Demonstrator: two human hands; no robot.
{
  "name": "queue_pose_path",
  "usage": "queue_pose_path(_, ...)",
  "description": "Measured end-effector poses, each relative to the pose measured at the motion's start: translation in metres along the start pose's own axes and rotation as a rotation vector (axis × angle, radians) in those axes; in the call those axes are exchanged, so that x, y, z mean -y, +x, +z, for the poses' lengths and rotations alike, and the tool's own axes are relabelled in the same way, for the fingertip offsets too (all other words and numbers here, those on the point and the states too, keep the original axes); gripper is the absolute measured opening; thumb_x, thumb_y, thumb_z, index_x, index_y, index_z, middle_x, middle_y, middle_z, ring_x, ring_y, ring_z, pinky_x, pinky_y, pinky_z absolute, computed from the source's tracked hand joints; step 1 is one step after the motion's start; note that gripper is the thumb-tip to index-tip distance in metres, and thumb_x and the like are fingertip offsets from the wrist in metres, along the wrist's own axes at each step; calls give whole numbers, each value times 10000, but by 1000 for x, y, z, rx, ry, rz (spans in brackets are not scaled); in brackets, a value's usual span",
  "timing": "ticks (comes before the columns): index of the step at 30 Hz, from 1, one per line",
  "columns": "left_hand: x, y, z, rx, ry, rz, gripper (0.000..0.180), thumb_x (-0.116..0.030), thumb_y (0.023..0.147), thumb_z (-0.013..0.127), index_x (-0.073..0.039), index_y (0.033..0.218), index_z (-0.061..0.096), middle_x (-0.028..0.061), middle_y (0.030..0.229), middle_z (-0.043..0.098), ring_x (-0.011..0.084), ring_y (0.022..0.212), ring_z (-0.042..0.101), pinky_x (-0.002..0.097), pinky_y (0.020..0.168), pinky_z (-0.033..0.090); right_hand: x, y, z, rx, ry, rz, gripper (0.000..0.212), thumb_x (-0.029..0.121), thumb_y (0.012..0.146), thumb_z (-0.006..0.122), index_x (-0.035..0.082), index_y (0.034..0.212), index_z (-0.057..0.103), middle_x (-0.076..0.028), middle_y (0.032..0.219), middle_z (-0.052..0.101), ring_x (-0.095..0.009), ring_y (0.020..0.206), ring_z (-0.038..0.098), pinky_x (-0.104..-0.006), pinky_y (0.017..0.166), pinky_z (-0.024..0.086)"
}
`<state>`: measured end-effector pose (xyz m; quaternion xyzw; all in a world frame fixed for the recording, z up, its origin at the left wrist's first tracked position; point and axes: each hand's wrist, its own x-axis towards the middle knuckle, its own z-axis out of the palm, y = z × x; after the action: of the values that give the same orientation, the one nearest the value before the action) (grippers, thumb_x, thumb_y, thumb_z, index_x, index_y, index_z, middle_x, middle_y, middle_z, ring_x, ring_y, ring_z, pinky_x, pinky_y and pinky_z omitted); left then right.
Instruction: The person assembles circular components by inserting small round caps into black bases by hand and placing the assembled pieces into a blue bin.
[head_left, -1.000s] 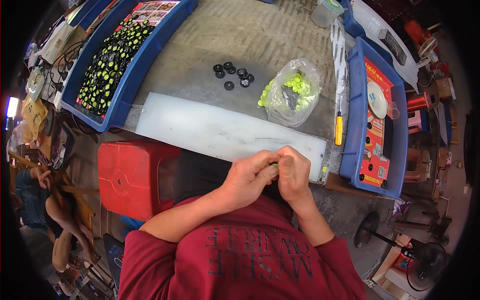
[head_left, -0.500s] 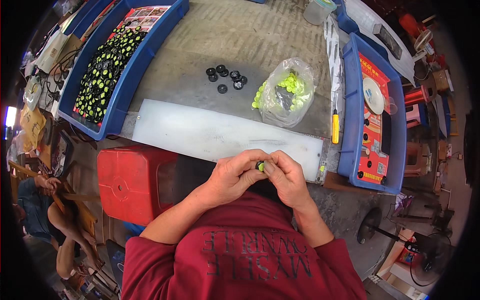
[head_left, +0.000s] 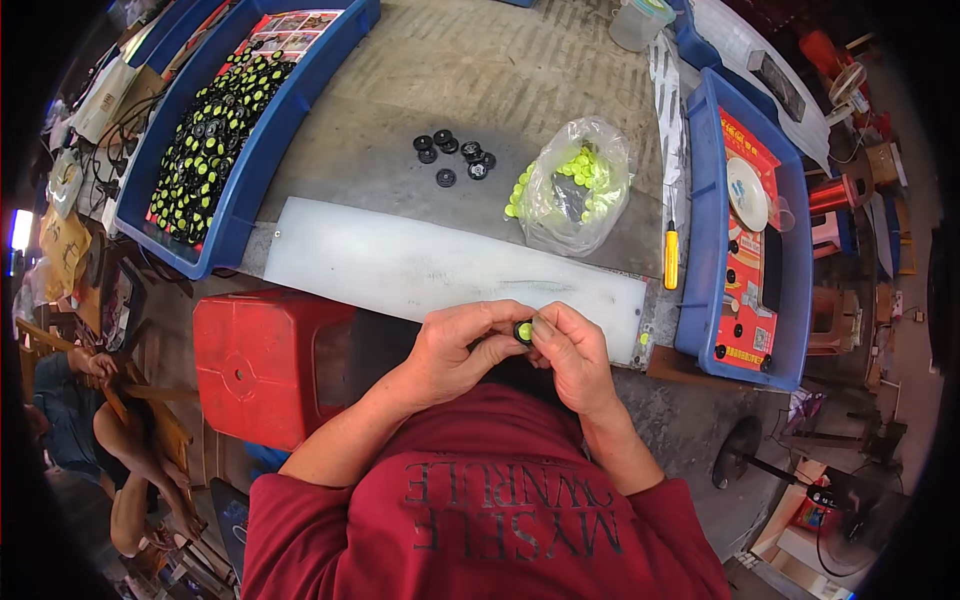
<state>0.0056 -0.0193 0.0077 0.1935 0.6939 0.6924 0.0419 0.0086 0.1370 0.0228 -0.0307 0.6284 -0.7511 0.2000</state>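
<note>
Between the fingertips of both hands sits a small black round part with a yellow-green disc (head_left: 525, 331) in its face. My left hand (head_left: 452, 342) is closed on the part's left side, thumb and forefinger pinching it. My right hand (head_left: 574, 358) grips its other side, the thumb lying along its edge. Both hands are just over the near edge of a long white board (head_left: 400, 256). Beyond the board lie several loose black round parts (head_left: 446, 177) on the table. To their right is a clear plastic bag (head_left: 572, 234) of yellow-green discs, a few spilling out at its left.
A blue bin (head_left: 228, 228) at left is heaped with black-and-green parts. Another blue bin (head_left: 704, 200) at right holds a white plate (head_left: 746, 194) and a few black parts. A yellow-handled screwdriver (head_left: 671, 260) lies beside it. A red stool (head_left: 245, 365) stands at left; another person (head_left: 75, 415) sits beyond.
The black part has turned in my fingers, so more of its yellow-green face shows. Both hands stay in nearly the same place, still gripping it.
</note>
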Motion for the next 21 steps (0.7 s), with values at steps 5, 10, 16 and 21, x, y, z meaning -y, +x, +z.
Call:
queue_pose_path(5,1,0,-3,-31,119,49,228,-2,710,616,14,929,556,89,819,603,135,697,593,239,635,486,-3,1,-2,49,-37,-12,205,201,856,470,27,748,472,42,640,430,-23,584,359,-169,505,303)
queue_pose_path(10,0,0,-5,-24,234,143,231,-18,650,657,-9,866,576,83,789,601,147,679,587,240,611,477,-1,4,-4,144,90,123,185,187,843,497,26,751,491,45,639,439,-18,576,360,-170,495,302)
queue_pose_path(16,-3,5,-7,38,-32,6,584,-224,642,704,-10,1124,454,114,1090,490,195,959,506,284,776,430,-2,-4,4,70,173,119,142,134,831,495,22,744,495,33,631,451,-23,567,367,-173,493,310)
queue_pose_path(21,-13,-1,0,286,-252,-256,779,-381,686,656,29,1239,292,103,1156,420,164,1045,421,305,859,377,-5,-6,5,52,-15,-44,127,80,784,508,34,673,467,36,574,438,-27,524,352,-189,453,307)
